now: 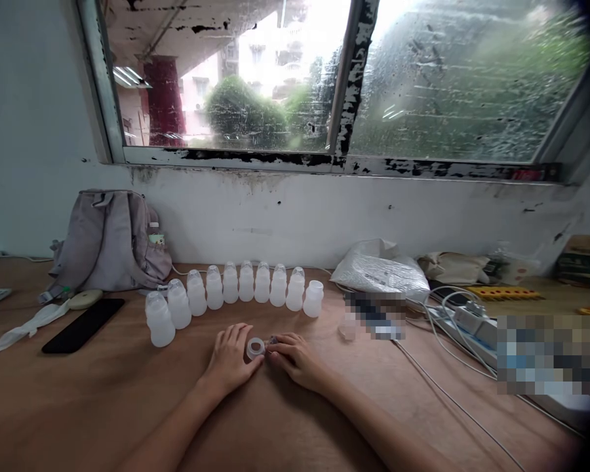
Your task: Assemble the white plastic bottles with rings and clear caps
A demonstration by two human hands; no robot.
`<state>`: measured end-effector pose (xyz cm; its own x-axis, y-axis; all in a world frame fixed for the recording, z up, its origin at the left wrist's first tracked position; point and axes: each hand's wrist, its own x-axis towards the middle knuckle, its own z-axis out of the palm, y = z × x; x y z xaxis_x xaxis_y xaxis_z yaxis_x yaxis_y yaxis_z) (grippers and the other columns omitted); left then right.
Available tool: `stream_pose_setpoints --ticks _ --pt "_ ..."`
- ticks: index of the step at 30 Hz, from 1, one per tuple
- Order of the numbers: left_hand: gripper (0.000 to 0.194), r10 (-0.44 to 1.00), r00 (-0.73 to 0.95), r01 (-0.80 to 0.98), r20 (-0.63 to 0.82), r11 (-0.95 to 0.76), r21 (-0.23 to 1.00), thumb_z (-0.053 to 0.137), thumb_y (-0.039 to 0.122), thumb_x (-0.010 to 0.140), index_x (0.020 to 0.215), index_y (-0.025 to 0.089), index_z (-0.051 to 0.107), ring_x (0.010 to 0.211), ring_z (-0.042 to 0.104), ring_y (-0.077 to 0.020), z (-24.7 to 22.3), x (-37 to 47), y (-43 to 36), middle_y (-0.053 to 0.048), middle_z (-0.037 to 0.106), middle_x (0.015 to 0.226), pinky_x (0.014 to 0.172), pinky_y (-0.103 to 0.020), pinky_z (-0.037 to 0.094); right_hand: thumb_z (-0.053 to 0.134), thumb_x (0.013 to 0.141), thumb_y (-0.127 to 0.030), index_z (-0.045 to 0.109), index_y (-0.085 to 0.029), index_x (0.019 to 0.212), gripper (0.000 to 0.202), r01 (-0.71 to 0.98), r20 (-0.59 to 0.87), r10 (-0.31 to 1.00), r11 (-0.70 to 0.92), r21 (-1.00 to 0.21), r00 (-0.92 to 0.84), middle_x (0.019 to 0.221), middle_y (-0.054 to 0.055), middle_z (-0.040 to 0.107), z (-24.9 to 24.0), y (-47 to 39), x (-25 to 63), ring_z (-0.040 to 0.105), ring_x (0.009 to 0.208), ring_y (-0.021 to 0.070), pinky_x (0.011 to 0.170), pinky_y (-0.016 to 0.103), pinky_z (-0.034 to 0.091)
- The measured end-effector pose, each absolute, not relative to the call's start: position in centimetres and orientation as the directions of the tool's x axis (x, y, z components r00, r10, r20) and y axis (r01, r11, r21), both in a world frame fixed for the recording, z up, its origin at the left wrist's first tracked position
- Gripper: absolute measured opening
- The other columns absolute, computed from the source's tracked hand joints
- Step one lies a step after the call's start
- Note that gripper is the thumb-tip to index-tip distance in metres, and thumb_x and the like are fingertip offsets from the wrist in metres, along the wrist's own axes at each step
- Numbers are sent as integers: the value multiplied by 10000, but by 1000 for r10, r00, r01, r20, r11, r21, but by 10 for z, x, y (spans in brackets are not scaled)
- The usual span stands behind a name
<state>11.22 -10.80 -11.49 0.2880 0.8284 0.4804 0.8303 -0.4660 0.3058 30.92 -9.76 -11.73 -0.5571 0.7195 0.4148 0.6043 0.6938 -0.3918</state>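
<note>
On the table, my left hand (233,357) curls around a small translucent white ring (255,349), like a bottle collar, with the thumb against its near side. Just to the right, my right hand (295,360) pinches a small, clear-looking piece (273,340), mostly hidden by the fingers; its kind cannot be made out. Beyond both hands, several frosted white baby bottles (196,295) stand upright in an arc. Most have clear tops, while the rightmost bottle (313,299) shows a bare neck.
A grey backpack (111,239) leans on the wall at left, near a black phone-like slab (83,326) and a white strip of plastic (32,326). At right lie a silvery plastic bag (381,270), white cables (442,387) and a power strip (472,321). The window wall (255,216) bounds the table.
</note>
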Motion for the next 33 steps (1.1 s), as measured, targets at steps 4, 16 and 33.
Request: stream_pose_setpoints --ticks 4,16,33 --pt "297 832 296 799 470 -485 356 543 412 709 928 212 566 971 489 -215 -114 108 -103 -46 556 1002 845 -368 378 441 813 -245 608 -284 1007 259 528 416 700 712 -463 -580 1080 50 587 -111 -105 307 481 1063 197 886 367 365" --pt "449 768 279 647 577 -594 478 526 365 756 1165 223 408 923 516 -191 -113 116 -111 -52 559 976 836 -358 407 393 657 -14 488 -208 954 367 577 477 835 541 -612 -276 837 16 646 -119 -110 294 563 855 177 803 347 381" --pt "385 810 416 720 415 -571 394 543 366 716 1064 208 494 847 526 -198 -113 115 -112 -49 590 925 767 -338 408 382 651 -16 490 -212 929 357 550 435 871 485 -680 -229 801 20 625 -121 -109 291 570 797 166 742 307 426"
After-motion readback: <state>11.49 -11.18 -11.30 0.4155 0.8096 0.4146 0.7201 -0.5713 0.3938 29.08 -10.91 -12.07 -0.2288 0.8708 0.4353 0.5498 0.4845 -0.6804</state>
